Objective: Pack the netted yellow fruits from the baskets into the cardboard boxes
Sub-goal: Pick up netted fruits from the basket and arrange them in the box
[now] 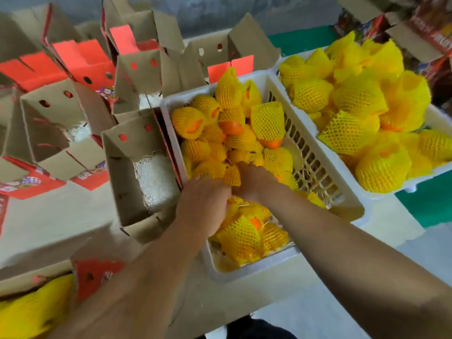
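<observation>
A white plastic basket (315, 152) in front of me holds several orange fruits in yellow foam nets (267, 121). Both hands reach down into its middle. My left hand (204, 201) has its fingers curled down among the netted fruits. My right hand (254, 179) grips a netted fruit (231, 176) beside it; the fingertips are buried in the pile. Left of the basket stands an open cardboard box (127, 172) lined with white shredded padding (156, 182), holding no fruit.
A second white basket (437, 118) piled with netted fruits sits at the right. Several more open cardboard boxes with red flaps (56, 113) crowd the left and back. A box at the lower left (29, 311) shows yellow netting inside. A green surface (423, 209) lies at the right.
</observation>
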Demonstrator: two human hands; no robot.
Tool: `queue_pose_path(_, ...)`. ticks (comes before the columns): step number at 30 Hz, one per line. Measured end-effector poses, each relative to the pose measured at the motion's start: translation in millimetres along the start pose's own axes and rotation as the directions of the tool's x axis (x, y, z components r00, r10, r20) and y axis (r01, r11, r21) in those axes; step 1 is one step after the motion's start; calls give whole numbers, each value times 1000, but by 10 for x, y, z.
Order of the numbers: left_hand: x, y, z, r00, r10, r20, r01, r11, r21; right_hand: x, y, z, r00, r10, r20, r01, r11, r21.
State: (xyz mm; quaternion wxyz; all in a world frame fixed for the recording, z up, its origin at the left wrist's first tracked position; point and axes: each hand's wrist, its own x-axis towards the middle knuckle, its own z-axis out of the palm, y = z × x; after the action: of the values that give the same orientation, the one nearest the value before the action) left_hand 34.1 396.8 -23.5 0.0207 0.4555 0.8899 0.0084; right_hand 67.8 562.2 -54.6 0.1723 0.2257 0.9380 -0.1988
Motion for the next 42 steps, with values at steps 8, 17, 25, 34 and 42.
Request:
queue_pose_path(8,102,7,19,988,-89,123,76,991,112,311,-14,442,997,26,-67,-37,985,-171)
queue_pose_path(17,120,24,-17,989,-121,80,117,991,61,200,83,45,989,7,-149,3,998,67)
queue_pose_path(25,144,37,-42,980,-196,43,196,980,-8,-81,530,-336,943,-325,64,161,616,771)
queue_pose_path(34,80,-20,-88,983,-160,-89,130,952,-277,-90,517,-370,901,-429,69,167,489,856)
queue_pose_path(42,70,4,-106,967,-206,-149,144,927,-347,-111,545,-393,909,-400,117,121,522,845)
